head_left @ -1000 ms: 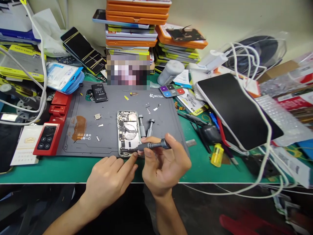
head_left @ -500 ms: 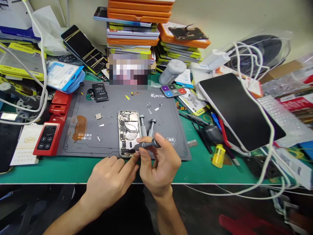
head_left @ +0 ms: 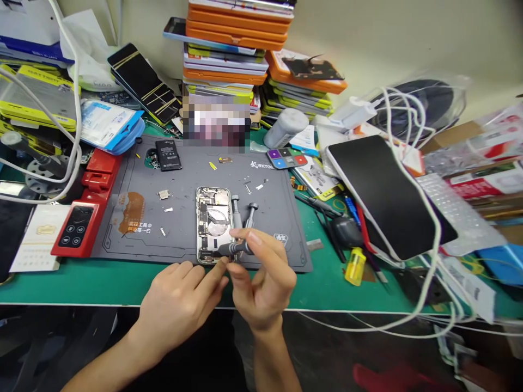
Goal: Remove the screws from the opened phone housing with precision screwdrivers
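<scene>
An opened phone body (head_left: 213, 220) with bare circuitry lies upright on the grey repair mat (head_left: 134, 239). My right hand (head_left: 263, 283) is closed round a small grey screwdriver (head_left: 235, 249), whose tip points left at the phone's lower edge. My left hand (head_left: 183, 302) rests on the green table edge, fingers stretched forward, its index fingertip touching the phone's bottom corner beside the screwdriver tip. Two more grey screwdrivers (head_left: 243, 213) lie just right of the phone.
Small screws and parts (head_left: 164, 194) dot the mat, with a black battery (head_left: 168, 154) at its back. A red device (head_left: 75, 231) sits left, a black screen (head_left: 388, 196) and white cables (head_left: 429, 261) right, stacked orange cases (head_left: 239, 32) behind.
My right hand has drawn left and nearer the phone, shifting its grip down the screwdriver. The left hand has stayed at the phone's bottom corner.
</scene>
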A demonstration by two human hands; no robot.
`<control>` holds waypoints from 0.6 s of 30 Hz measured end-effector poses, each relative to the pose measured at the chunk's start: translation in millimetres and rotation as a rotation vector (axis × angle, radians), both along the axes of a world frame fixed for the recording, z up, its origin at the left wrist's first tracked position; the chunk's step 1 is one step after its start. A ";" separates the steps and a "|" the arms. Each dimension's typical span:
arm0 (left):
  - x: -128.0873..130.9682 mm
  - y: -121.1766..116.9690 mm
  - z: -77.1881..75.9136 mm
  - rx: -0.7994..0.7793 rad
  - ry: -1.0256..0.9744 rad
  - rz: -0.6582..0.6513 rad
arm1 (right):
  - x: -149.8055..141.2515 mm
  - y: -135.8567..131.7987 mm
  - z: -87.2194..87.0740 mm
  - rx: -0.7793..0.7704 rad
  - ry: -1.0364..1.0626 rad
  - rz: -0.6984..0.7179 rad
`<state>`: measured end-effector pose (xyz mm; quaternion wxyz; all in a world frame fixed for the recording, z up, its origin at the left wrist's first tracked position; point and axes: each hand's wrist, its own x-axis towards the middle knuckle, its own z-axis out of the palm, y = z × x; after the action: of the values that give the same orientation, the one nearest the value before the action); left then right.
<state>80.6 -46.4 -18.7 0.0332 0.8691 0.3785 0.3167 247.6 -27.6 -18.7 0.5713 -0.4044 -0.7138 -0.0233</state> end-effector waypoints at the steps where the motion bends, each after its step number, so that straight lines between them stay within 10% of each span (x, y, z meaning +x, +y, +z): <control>1: 0.1 -0.1 -0.1 0.002 0.004 0.005 | 0.7 -0.3 0.1 -0.012 0.013 0.020; 18: -0.9 -0.3 -2.4 0.059 0.012 0.014 | -1.7 0.8 2.6 0.018 0.061 -0.034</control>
<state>79.7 -46.8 -21.1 0.0032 0.8689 0.3754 0.3226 245.8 -26.7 -16.1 0.5958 -0.4118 -0.6890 -0.0269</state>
